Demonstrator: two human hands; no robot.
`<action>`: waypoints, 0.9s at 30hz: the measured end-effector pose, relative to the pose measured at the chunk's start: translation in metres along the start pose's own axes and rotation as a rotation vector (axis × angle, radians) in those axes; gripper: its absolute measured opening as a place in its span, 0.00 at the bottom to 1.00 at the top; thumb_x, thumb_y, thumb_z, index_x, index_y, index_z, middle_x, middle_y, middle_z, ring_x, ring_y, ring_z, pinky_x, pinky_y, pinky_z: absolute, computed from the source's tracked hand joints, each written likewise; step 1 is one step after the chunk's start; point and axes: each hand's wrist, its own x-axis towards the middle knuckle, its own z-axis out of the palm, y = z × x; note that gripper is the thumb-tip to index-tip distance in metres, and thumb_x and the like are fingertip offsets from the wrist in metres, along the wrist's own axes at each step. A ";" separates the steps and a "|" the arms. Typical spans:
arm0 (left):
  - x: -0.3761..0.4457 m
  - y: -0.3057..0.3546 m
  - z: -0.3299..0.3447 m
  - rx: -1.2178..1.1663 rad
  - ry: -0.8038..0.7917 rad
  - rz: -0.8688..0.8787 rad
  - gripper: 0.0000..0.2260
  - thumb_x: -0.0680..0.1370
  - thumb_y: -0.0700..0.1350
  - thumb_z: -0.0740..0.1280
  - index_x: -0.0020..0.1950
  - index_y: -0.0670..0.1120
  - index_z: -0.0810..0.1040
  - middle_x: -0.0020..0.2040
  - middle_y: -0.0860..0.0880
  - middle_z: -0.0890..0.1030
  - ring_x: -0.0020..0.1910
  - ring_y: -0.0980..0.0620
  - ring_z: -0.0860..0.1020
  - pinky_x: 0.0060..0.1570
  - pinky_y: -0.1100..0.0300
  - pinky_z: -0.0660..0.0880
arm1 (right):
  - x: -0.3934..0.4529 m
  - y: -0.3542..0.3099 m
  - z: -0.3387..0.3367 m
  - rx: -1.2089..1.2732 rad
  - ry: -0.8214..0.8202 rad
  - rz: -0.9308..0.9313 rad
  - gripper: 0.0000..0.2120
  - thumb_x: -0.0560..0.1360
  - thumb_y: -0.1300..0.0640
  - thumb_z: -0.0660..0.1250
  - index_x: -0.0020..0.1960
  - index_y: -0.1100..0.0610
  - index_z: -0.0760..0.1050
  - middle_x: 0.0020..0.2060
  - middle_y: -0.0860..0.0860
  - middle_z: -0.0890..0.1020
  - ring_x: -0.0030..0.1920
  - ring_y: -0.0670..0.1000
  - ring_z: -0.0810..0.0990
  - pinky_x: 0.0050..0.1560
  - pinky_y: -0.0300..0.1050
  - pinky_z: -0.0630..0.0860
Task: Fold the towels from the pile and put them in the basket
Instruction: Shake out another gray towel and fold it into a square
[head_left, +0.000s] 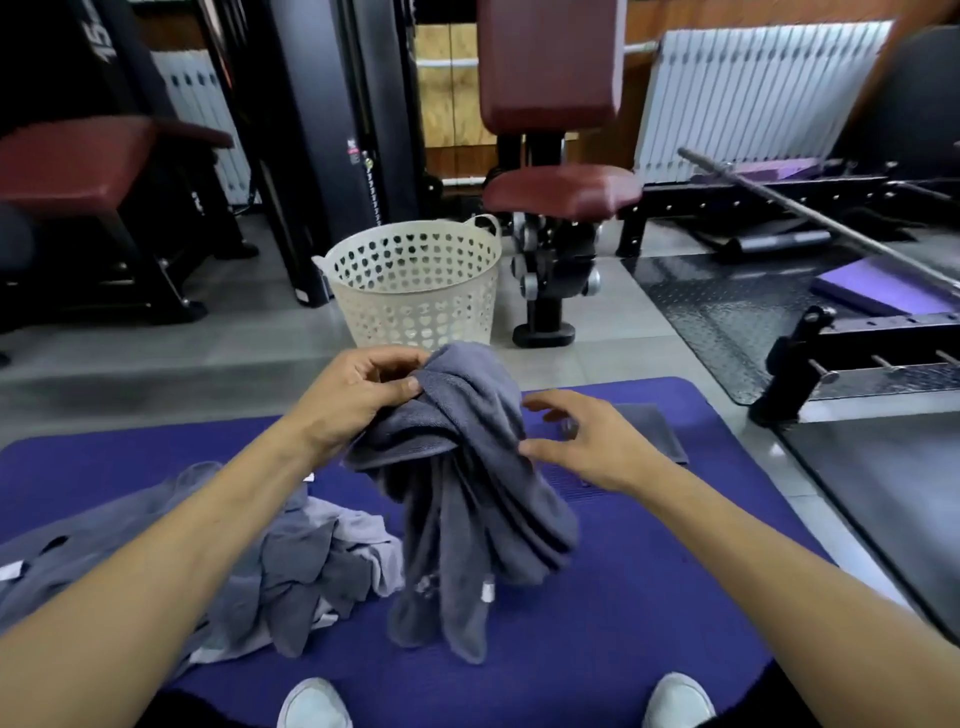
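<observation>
With the pile (291, 566) at left on the mat (649, 597), your left hand (358, 395) pinches the bunched towel (467, 493) mid-air while your right hand (576, 441) hovers open beside it, so a loose grip probably dumps it short of the basket (415, 280).

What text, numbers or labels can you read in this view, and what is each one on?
"15": white, tilted, on the black weight plate at top left.
Red and white sticker on the black machine column: too small to read.
White tag on the held grey towel: blurred, unreadable.
Nothing else legible.
</observation>
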 end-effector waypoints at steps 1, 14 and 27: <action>0.003 0.004 0.007 -0.036 -0.008 0.011 0.16 0.77 0.28 0.64 0.51 0.47 0.84 0.45 0.52 0.86 0.45 0.56 0.81 0.49 0.65 0.78 | -0.002 0.002 -0.007 -0.014 0.043 0.007 0.09 0.74 0.51 0.73 0.53 0.49 0.79 0.48 0.41 0.81 0.49 0.41 0.77 0.51 0.39 0.72; 0.020 -0.039 0.070 0.471 -0.287 -0.150 0.18 0.74 0.39 0.75 0.62 0.51 0.79 0.56 0.49 0.80 0.55 0.53 0.79 0.50 0.73 0.73 | -0.035 0.014 -0.052 0.165 0.048 0.055 0.06 0.79 0.62 0.66 0.45 0.55 0.79 0.32 0.44 0.79 0.31 0.41 0.74 0.33 0.34 0.70; 0.012 -0.020 0.106 0.032 -0.241 -0.068 0.08 0.82 0.36 0.62 0.47 0.40 0.80 0.44 0.47 0.82 0.46 0.55 0.81 0.47 0.57 0.80 | -0.044 0.029 -0.034 0.380 -0.011 0.133 0.04 0.78 0.56 0.70 0.46 0.54 0.81 0.33 0.47 0.79 0.35 0.45 0.74 0.40 0.40 0.71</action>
